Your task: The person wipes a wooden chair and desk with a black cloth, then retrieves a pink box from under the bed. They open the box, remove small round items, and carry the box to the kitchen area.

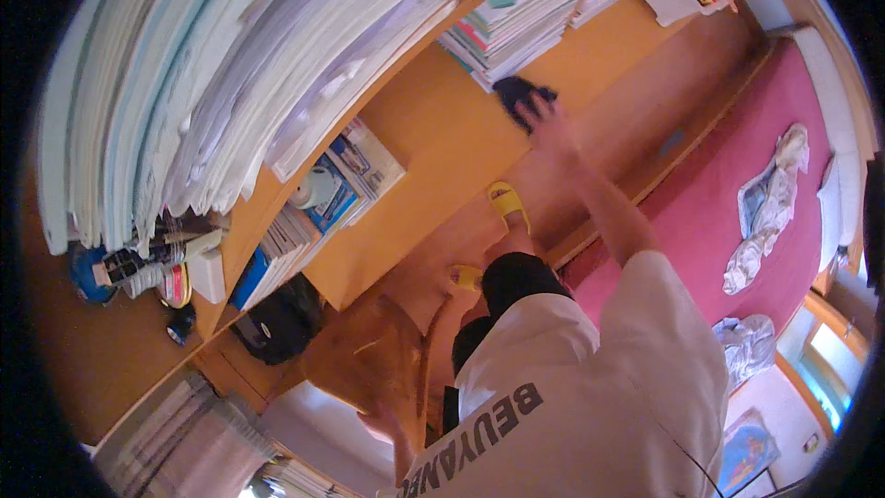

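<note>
My right hand (546,128) reaches out over the front edge of the orange-brown wooden desk (429,131). Its fingers lie spread on a crumpled black object, probably a cloth (513,91); blur hides whether they grip it. A stack of books and papers (515,38) stands just beyond the cloth. At the lower left, my left hand (380,423) is beside a brown wooden chair (366,353), at its near edge. Whether that hand grips the chair cannot be made out. Yellow slippers (508,200) are on my feet below the desk.
A shelf packed with papers (228,83) rises at the left, with books (335,190) under it. A black bag (280,321) is by the chair. Along the right runs a bed with a pink sheet (698,221), bearing crumpled clothing (767,221).
</note>
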### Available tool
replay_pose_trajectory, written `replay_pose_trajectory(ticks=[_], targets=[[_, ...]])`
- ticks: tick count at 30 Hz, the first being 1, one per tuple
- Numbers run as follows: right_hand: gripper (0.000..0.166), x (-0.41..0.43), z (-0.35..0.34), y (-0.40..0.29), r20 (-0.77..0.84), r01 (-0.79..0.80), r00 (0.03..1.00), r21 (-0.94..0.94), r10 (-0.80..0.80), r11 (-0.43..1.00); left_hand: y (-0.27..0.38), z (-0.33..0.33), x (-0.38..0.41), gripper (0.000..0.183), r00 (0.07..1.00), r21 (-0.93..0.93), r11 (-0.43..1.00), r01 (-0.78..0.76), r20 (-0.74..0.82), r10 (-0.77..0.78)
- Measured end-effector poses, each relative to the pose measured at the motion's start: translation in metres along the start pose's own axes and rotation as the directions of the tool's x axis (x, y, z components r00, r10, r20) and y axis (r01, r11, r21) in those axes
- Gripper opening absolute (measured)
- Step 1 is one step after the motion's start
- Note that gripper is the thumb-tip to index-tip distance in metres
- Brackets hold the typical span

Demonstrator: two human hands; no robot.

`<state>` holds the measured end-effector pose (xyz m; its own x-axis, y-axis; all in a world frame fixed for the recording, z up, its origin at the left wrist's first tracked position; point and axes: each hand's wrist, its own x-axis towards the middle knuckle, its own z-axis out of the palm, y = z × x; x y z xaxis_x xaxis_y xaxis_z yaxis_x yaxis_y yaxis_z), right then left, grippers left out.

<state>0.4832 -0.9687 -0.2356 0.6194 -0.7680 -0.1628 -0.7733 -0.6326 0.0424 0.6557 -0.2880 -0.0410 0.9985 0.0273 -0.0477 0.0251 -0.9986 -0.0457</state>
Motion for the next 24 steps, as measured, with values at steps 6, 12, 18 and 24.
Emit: replay_pose_trajectory(ticks=[6,12,18,24], targets=[[0.064,0.081,-0.056,0.125,0.039,-0.509,0.860,0.099,0.508,0.855,0.000,0.006,0.002,0.071,0.993,-0.135,0.987,-0.089,-0.093,0.077],[0.052,0.037,-0.029,0.001,0.007,-0.344,0.939,0.060,0.344,0.937,-0.019,0.024,0.010,0.065,0.989,-0.084,0.990,-0.114,-0.107,0.105],[0.047,-0.059,-0.040,-0.073,0.022,0.095,0.995,0.225,-0.102,0.970,-0.008,0.019,0.020,0.063,0.992,-0.031,0.993,-0.113,-0.066,0.111],[0.056,0.034,0.023,0.105,0.028,-0.036,0.999,-0.068,0.038,0.997,0.007,0.004,0.027,0.061,0.993,0.022,0.993,-0.118,-0.024,0.118]])
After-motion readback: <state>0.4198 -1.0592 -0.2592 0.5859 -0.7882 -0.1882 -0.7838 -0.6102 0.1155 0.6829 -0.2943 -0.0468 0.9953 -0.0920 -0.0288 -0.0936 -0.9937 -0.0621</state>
